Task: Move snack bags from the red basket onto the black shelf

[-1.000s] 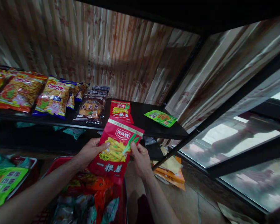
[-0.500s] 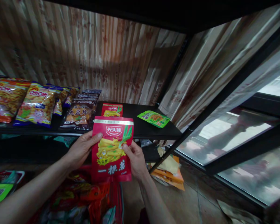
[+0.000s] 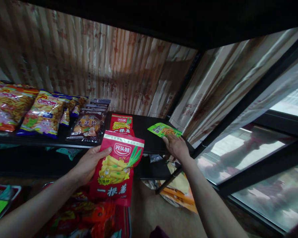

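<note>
My left hand (image 3: 90, 163) grips the left edge of a red snack bag (image 3: 116, 168), thumb on its front. The bag shows yellow sticks and a green onion, and tilts slightly in front of the shelf edge. On the right, my right hand (image 3: 176, 147) rests with its fingers stretched out over a green snack bag (image 3: 162, 129) that lies flat on the black shelf (image 3: 144, 138). Its fingertips cover the lower part of that bag. Behind the held bag, a matching red bag (image 3: 121, 123) stands on the shelf, partly hidden.
Left along the shelf stand dark brown potato-chip bags (image 3: 88, 124), a blue-edged snack bag (image 3: 42, 114) and an orange-edged noodle snack bag (image 3: 11, 107). Below is a red crate (image 3: 123, 218) of snack packs. Slanted black posts and glass panels (image 3: 240, 152) stand at right; folded cardboard (image 3: 178, 195) lies low.
My right hand has let go of the red bag and moved up and right onto the green bag. The left hand still holds the red bag, now slightly lower and more tilted.
</note>
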Demonstrator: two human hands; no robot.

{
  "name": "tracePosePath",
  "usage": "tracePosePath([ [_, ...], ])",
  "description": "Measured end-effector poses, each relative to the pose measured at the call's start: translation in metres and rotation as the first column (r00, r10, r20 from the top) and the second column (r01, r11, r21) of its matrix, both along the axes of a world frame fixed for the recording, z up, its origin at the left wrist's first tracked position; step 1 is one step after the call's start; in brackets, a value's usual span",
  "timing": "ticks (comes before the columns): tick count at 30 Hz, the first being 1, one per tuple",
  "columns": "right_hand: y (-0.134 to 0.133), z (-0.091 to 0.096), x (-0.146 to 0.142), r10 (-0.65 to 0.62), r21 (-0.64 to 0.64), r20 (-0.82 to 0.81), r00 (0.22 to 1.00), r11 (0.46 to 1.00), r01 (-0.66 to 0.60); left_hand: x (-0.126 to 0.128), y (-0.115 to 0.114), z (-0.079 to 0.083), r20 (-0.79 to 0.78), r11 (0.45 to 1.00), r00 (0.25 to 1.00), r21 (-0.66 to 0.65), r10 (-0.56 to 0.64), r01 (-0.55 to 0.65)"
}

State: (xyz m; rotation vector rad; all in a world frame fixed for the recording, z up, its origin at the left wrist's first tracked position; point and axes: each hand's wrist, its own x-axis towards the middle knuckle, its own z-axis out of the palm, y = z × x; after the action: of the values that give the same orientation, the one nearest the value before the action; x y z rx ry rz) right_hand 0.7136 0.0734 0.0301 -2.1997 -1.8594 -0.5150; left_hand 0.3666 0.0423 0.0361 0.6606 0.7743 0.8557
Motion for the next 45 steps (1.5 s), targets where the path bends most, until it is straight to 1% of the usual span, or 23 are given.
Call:
tracePosePath([
  [3, 0.007, 0.001, -0.003, -0.038, 0.162, 0.050, 0.998, 0.986, 0.029, 0.003, 0.010, 0.002, 0.019, 0.998, 0.998, 0.028, 0.055, -0.055],
  [4, 0.009, 0.000, -0.005, -0.046, 0.158, 0.057, 0.997, 0.987, 0.037, 0.004, 0.013, 0.003, 0.027, 0.997, 0.997, 0.036, 0.069, -0.070],
  [7, 0.015, -0.003, -0.004, -0.042, 0.003, 0.017, 0.999, 0.999, 0.042, 0.006, 0.023, 0.008, 0.052, 0.996, 0.995, 0.025, 0.087, -0.088],
  [8, 0.017, -0.004, -0.003, -0.040, -0.008, 0.004, 0.999, 0.999, 0.040, 0.007, 0.025, 0.009, 0.058, 0.996, 0.995, 0.017, 0.087, -0.088],
  [11, 0.021, -0.005, 0.003, -0.052, 0.048, 0.002, 0.999, 0.997, 0.052, 0.010, 0.032, 0.012, 0.067, 0.996, 0.994, 0.012, 0.086, -0.087],
  [13, 0.024, -0.005, 0.007, -0.035, -0.001, -0.011, 0.999, 0.999, 0.035, 0.013, 0.036, 0.013, 0.070, 0.995, 0.992, 0.010, 0.103, -0.104],
  [15, 0.025, -0.005, 0.009, 0.019, -0.059, -0.031, 0.999, 0.998, -0.021, 0.017, 0.040, 0.013, 0.074, 0.993, 0.990, -0.005, 0.121, -0.121],
  [17, 0.026, -0.004, 0.010, 0.075, -0.063, -0.034, 0.997, 0.995, -0.077, 0.021, 0.044, 0.014, 0.085, 0.991, 0.988, -0.014, 0.131, -0.130],
  [19, 0.026, -0.003, 0.008, 0.088, -0.032, -0.067, 0.994, 0.995, -0.090, 0.025, 0.048, 0.015, 0.102, 0.991, 0.986, -0.018, 0.130, -0.129],
  [20, 0.026, -0.003, 0.006, 0.072, -0.004, -0.102, 0.992, 0.997, -0.073, 0.027, 0.050, 0.017, 0.107, 0.991, 0.986, -0.026, 0.131, -0.129],
  [23, 0.025, -0.002, -0.001, 0.022, 0.140, -0.197, 0.980, 0.990, 0.006, 0.032, 0.057, 0.022, 0.102, 0.992, 0.989, -0.072, 0.111, -0.104],
  [25, 0.026, -0.002, -0.003, 0.047, 0.249, -0.198, 0.979, 0.969, 0.004, 0.035, 0.060, 0.027, 0.103, 0.992, 0.991, -0.100, 0.083, -0.072],
  [28, 0.029, -0.003, -0.001, 0.115, 0.388, -0.166, 0.979, 0.921, -0.042, 0.037, 0.063, 0.032, 0.122, 0.993, 0.992, -0.116, 0.036, -0.022],
  [30, 0.030, -0.005, 0.003, 0.113, 0.456, -0.163, 0.980, 0.890, -0.026, 0.037, 0.063, 0.032, 0.125, 0.994, 0.992, -0.107, 0.036, -0.022],
  [32, 0.030, -0.011, 0.005, 0.091, 0.474, -0.176, 0.980, 0.881, 0.003, 0.037, 0.063, 0.030, 0.120, 0.994, 0.992, -0.100, 0.046, -0.034],
  [35, 0.025, -0.020, 0.002, 0.083, 0.387, -0.178, 0.981, 0.922, -0.008, 0.037, 0.063, 0.028, 0.113, 0.994, 0.993, -0.104, 0.037, -0.025],
  [38, 0.013, -0.025, -0.013, 0.090, 0.313, -0.156, 0.984, 0.949, -0.037, 0.040, 0.064, 0.026, 0.099, 0.993, 0.995, -0.115, 0.033, -0.022],
  [40, 0.001, -0.023, -0.030, 0.091, 0.361, -0.199, 0.976, 0.933, -0.013, 0.043, 0.066, 0.026, 0.076, 0.992, 0.996, -0.120, 0.037, -0.027],
  [41, -0.006, -0.021, -0.040, 0.105, 0.407, -0.263, 0.959, 0.913, 0.012, 0.045, 0.067, 0.026, 0.062, 0.992, 0.997, -0.121, 0.042, -0.034],
  [42, -0.013, -0.019, -0.050, 0.154, 0.445, -0.355, 0.922, 0.895, 0.022, 0.047, 0.068, 0.025, 0.051, 0.992, 0.998, -0.120, 0.046, -0.040],
  [43, -0.020, -0.017, -0.062, 0.242, 0.468, -0.472, 0.848, 0.884, 0.008, 0.049, 0.068, 0.025, 0.042, 0.992, 0.998, -0.118, 0.051, -0.046],
  [44, -0.027, -0.016, -0.073, 0.326, 0.459, -0.616, 0.717, 0.888, -0.010, 0.052, 0.069, 0.024, 0.040, 0.992, 0.998, -0.113, 0.056, -0.052],
  [45, -0.034, -0.017, -0.084, 0.366, 0.417, -0.770, 0.523, 0.908, -0.021, 0.054, 0.069, 0.024, 0.046, 0.993, 0.997, -0.104, 0.058, -0.053],
])
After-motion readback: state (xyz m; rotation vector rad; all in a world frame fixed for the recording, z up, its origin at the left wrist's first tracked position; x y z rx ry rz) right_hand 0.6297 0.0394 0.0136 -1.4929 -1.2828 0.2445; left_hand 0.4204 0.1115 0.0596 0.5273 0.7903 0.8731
